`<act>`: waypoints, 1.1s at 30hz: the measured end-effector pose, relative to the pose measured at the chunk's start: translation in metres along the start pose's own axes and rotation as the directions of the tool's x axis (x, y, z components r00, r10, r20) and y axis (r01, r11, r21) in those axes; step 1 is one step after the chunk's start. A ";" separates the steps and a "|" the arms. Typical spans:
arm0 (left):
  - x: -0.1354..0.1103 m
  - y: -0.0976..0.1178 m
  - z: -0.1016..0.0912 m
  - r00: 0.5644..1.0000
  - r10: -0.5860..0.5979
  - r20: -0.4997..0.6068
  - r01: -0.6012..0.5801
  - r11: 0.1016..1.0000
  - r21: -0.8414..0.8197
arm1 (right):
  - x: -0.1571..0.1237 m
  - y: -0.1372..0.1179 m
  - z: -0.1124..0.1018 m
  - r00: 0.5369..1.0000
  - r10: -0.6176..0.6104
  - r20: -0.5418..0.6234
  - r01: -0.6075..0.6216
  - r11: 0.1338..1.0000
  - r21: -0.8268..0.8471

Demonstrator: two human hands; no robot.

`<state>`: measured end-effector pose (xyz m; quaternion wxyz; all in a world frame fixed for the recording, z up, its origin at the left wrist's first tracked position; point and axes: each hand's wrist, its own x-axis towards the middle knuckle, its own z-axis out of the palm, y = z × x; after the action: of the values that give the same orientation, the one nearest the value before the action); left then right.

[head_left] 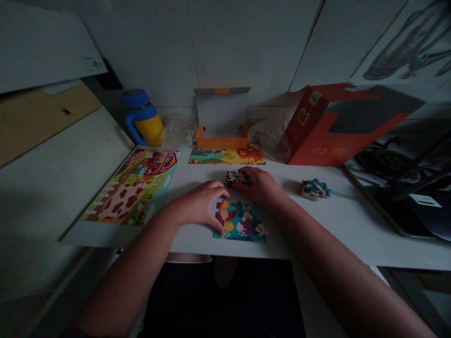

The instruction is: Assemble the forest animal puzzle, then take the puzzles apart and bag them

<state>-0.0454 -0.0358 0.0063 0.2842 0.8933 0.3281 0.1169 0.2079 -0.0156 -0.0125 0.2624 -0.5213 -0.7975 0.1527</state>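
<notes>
left hand [203, 205], curved wide, at the left edge of the joined puzzle pieces [243, 223]; right hand [260, 184] at the piece stack [234, 177], its grip indiscernible.

- White table [345, 227], before you, bearing:
- Near centre: joined puzzle pieces [243, 224] with a rabbit, facing you.
- Centre: dark-edged stack [234, 177].
- Right: second stack of pieces [314, 188], blue on top.
- Left: farm picture [132, 190], flat.
- Far centre: animal-print panel [226, 156]; behind it, open orange box [221, 142].
- Far left: blue-and-yellow jug [148, 126].
- Far right: red-orange carton [313, 141].
</notes>
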 end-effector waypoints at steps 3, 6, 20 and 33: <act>0.002 -0.001 0.002 1.000 -0.025 0.007 0.025 1.000 -0.016 | 0.000 0.002 -0.001 0.999 0.017 -0.046 -0.017 1.000 0.004; 0.005 -0.005 0.002 0.999 -0.044 0.015 0.045 0.998 -0.044 | 0.000 0.002 -0.004 0.995 0.044 -0.088 -0.043 0.999 0.016; 0.003 -0.003 0.000 0.983 -0.147 0.107 0.171 0.948 -0.270 | -0.005 -0.005 -0.015 0.995 0.102 0.014 -0.099 0.906 0.411; 0.001 -0.007 0.003 0.983 -0.180 0.042 0.185 0.942 -0.280 | -0.014 -0.008 -0.030 0.749 -0.026 0.662 -0.626 0.300 0.720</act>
<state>-0.0477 -0.0320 0.0000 0.4209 0.8103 0.3871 0.1285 0.2233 -0.0327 0.0125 0.2235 -0.3600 -0.4866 0.7639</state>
